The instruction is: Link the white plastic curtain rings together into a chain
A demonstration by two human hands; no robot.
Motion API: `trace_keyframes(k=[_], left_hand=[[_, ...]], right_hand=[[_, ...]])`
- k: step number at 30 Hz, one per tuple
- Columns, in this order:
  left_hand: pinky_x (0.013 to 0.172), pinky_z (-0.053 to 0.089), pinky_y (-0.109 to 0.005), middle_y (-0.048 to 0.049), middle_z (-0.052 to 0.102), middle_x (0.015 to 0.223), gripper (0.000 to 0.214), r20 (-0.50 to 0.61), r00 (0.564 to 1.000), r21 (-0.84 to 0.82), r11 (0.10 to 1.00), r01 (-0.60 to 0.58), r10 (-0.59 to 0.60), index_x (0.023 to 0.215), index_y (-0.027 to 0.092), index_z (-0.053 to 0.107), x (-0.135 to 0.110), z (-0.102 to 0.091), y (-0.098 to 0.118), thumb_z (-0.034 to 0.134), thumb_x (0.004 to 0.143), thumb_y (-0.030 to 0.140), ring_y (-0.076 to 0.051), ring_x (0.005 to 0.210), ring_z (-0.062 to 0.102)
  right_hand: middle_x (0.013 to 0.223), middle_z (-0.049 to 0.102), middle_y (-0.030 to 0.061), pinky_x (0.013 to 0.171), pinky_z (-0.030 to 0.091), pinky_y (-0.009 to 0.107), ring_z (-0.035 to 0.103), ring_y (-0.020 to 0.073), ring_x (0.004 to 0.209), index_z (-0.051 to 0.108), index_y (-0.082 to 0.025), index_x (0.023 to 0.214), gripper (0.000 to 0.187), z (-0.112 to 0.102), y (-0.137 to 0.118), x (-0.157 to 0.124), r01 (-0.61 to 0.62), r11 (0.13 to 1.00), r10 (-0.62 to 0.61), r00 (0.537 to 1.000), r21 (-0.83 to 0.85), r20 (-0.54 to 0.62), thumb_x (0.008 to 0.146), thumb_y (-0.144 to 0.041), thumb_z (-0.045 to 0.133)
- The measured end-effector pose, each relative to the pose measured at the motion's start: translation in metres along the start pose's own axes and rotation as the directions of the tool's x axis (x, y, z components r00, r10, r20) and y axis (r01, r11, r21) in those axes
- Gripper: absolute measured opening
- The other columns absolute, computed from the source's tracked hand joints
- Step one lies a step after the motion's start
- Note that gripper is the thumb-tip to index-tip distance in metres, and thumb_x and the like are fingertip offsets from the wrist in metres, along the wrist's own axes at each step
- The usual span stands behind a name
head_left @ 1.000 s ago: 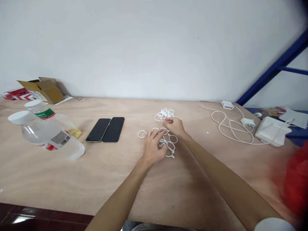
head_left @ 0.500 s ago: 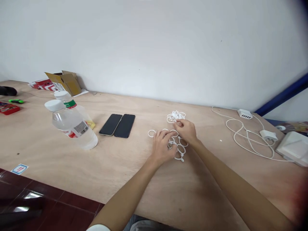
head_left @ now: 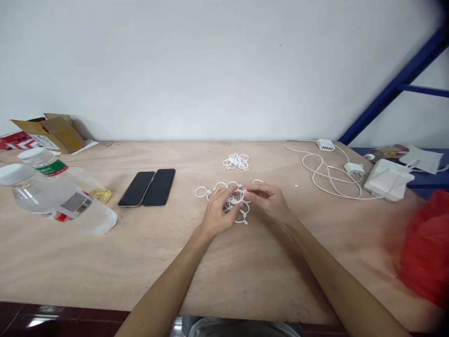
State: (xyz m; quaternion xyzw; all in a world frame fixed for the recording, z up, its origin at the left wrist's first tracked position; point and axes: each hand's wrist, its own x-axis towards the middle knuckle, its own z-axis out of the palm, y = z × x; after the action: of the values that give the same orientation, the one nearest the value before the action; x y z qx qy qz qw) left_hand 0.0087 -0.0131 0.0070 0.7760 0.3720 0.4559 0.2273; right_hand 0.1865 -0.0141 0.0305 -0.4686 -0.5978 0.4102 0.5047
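In the head view, my left hand (head_left: 218, 210) and my right hand (head_left: 268, 199) meet over a spread of white plastic ring clips. Both are closed on one white ring clip (head_left: 239, 199), which is tilted up between them. My right thumb and index finger pinch its small tab, while my left thumb and fingertips grip its other side. More ring clips lie around and beneath my hands, such as a loose ring clip (head_left: 201, 192) on the left. Farther back sits a tangled pile of ring clips (head_left: 237, 162). My hands hide part of the spread.
Two phones (head_left: 147, 188) lie left of my hands, with two plastic bottles (head_left: 80, 206) beyond them. A cardboard box (head_left: 63, 133) stands back left. At right are a charger (head_left: 325, 145), looping white cable (head_left: 315, 187), a white box (head_left: 386, 180) and a red bag (head_left: 426, 252).
The view has swung right. My right hand has come back from the pile to my left hand, and one ring clip is now held between them. The red bag has come into view.
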Motion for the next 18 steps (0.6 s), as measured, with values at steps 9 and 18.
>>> trace_keyframes(k=[9, 18], left_hand=[[0.087, 0.044, -0.038, -0.0082, 0.068, 0.098, 0.034, 0.037, 0.999, -0.035, 0.999, 0.028, -0.027, 0.112, 0.017, 0.063, -0.002, 0.000, 0.001, 0.063, 0.082, 0.031, -0.022, 0.094, 0.058], [0.089, 0.042, -0.040, -0.0072, 0.067, 0.098, 0.030, 0.051, 0.991, -0.041, 0.991, 0.126, -0.124, 0.107, 0.018, 0.065, 0.001, 0.000, -0.002, 0.061, 0.081, 0.033, -0.023, 0.095, 0.056]], right_hand=[[0.072, 0.071, 0.0017, 0.072, 0.051, 0.031, 0.065, 0.0169, 0.073, 0.074, -0.022, 0.077, 0.020, 0.010, 0.003, -0.004, -0.173, 0.942, 0.165, 0.985, 0.288, 0.053, 0.069, -0.040, 0.075], [0.066, 0.066, 0.0008, 0.064, 0.048, 0.028, 0.058, 0.0143, 0.064, 0.067, -0.018, 0.065, 0.027, 0.016, 0.012, 0.000, -0.177, 0.947, 0.172, 0.984, 0.268, 0.040, 0.067, -0.045, 0.074]])
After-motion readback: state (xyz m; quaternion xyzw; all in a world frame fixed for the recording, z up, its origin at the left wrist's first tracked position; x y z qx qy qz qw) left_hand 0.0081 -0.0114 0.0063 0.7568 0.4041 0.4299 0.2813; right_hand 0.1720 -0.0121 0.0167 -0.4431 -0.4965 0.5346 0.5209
